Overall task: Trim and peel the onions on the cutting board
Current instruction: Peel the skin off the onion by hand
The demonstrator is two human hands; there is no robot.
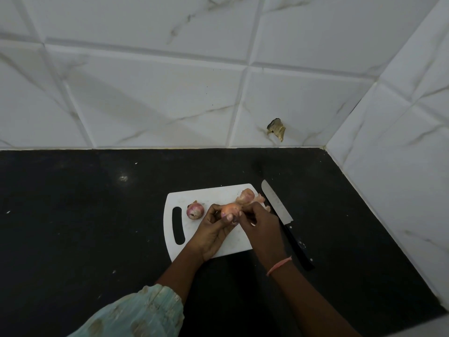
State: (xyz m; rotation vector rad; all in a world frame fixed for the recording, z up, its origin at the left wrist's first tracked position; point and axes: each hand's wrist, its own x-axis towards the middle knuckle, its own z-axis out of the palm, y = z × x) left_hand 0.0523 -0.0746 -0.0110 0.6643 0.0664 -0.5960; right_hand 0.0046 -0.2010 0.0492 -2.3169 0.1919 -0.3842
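Dim, soft shadows, wide-angle edge distortion

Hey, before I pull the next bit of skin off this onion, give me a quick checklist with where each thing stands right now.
1. Onion held firmly: left hand grips the held onion. Ok.
2. Peeling grip: right hand pinches at its right end. Ok.
3. Work is over the cutting board. Ok.
4. Knife lies on the counter beside the board, away from both hands. Ok.
5. Other onions: purple onion and far onion rest on the board. Ok.
6. Both ends trimmed: cannot tell.
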